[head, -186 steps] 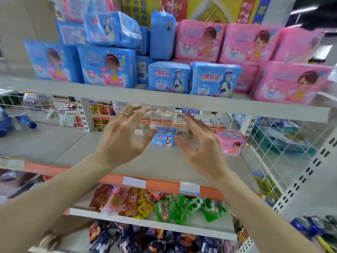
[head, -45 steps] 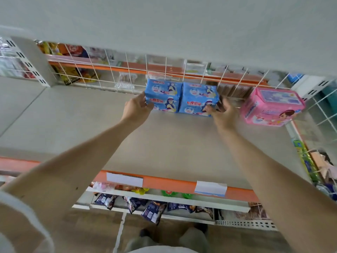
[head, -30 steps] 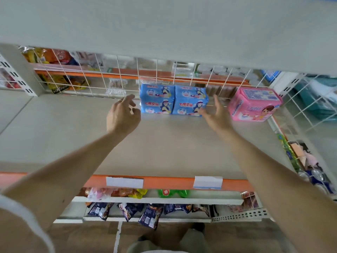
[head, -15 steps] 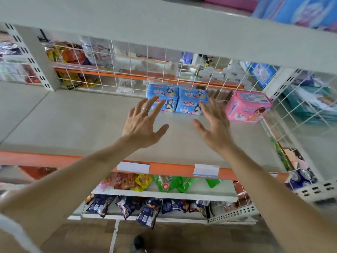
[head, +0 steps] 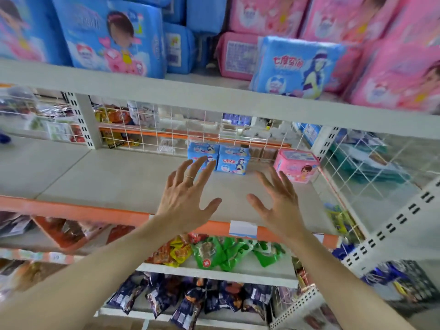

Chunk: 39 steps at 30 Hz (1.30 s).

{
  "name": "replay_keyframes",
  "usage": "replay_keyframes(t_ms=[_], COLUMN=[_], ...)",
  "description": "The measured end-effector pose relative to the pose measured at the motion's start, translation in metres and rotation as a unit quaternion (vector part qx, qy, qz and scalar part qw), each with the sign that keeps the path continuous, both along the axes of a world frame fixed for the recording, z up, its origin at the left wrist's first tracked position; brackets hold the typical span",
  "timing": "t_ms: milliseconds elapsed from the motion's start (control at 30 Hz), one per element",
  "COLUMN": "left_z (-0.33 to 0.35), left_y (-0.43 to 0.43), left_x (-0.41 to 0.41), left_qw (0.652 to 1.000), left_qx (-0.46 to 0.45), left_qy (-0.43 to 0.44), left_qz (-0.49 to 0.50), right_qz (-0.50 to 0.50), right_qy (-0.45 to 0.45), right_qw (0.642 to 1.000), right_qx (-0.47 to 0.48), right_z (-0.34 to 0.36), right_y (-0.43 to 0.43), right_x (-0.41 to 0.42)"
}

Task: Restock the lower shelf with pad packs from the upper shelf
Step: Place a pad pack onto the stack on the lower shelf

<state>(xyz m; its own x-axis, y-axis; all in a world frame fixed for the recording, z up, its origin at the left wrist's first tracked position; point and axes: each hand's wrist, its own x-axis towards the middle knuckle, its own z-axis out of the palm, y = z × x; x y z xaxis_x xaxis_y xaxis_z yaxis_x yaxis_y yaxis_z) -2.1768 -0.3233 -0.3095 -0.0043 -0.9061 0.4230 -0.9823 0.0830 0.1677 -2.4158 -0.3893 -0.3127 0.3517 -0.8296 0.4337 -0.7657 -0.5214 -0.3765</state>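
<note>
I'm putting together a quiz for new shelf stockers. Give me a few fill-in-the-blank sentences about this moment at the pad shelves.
1. At the back of the lower shelf, ___ blue pad packs stand side by side.
2. The single pack to their right is ___.
3. The left hand and the right hand both hold ___.
4. The ring is on the ___ hand.
Missing words: two; pink; nothing; left.

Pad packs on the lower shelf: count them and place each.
3. Left blue pack and right blue pack side by side at the back; pink pack to their right. More may hide behind.
</note>
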Motion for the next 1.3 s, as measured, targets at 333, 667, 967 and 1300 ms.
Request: replay_keyframes(t_ms=[333,667,967,1300], left_z=[0.074,0.158,0.206,0.228], left_y=[0.054,0.019,-0.031,-0.04], left_x=[-0.051,-0.062,-0.056,-0.067], left_qw=[0.989,0.977,0.989,0.958], left_qx=[-0.135,-0.202,-0.132,-0.131], left_qy=[0.04,0.012,0.027,0.203], left_qz=[-0.051,-0.072,-0.054,-0.156], right_qz=[0.1,-0.01,-0.129,0.008], right_qy=[-0.122,-0.236,-0.175,-0.297], right_qw=[0.987,0.947,0.967,0.947], right_qx=[-0.041,-0.216,-0.135,-0.123], right_z=[0.086,0.168,0.211,0.221], right_y=[0.053,0.036,-0.011,-0.019], right_x=[-0.018,-0.025,-0.013,-0.011])
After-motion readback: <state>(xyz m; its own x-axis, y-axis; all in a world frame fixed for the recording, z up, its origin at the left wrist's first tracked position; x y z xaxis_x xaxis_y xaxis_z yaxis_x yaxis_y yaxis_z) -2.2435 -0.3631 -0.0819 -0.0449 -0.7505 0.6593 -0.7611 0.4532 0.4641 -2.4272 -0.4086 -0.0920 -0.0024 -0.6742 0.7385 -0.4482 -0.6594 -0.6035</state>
